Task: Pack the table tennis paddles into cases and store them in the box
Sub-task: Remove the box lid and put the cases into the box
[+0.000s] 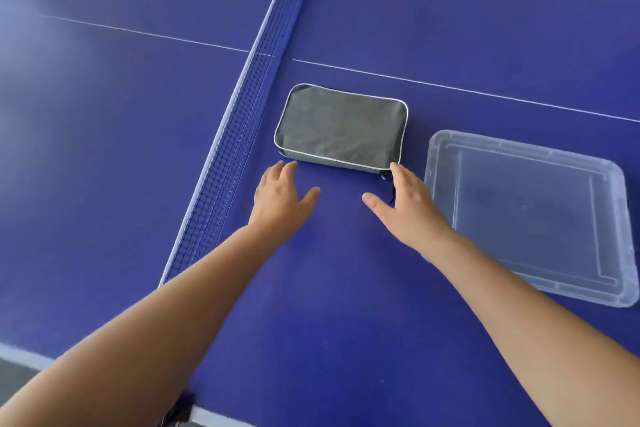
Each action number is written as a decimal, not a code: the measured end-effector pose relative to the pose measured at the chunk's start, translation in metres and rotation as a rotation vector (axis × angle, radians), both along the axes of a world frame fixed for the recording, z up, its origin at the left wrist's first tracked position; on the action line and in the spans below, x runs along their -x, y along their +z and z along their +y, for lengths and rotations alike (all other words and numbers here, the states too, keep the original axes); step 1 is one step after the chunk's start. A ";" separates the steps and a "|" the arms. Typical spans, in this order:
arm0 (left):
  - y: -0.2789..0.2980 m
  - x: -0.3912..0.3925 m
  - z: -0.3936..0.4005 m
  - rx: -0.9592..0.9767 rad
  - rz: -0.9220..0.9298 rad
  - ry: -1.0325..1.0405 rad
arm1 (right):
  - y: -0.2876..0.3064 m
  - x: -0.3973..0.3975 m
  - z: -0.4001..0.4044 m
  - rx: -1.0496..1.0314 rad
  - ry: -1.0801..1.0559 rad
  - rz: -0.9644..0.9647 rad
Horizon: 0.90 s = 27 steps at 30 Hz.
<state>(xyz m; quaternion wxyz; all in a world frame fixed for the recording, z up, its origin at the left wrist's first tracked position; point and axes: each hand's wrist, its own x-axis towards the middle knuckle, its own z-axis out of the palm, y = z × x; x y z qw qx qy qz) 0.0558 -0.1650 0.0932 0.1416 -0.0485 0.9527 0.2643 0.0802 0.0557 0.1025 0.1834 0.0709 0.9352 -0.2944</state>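
Grey case (341, 126) flat on blue counter (346, 288), left hand (278, 198) and right hand (408, 204) spread wide at its near corners, holding nothing, clear lid (530, 211) beside

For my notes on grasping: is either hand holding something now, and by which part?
Nothing is held. The left hand and right hand are open by the near corners of the grey case, fingertips at its edge.
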 end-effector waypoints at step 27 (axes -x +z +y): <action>-0.060 0.165 -0.021 -0.254 -0.262 0.247 | -0.048 0.113 -0.025 0.057 -0.560 -0.128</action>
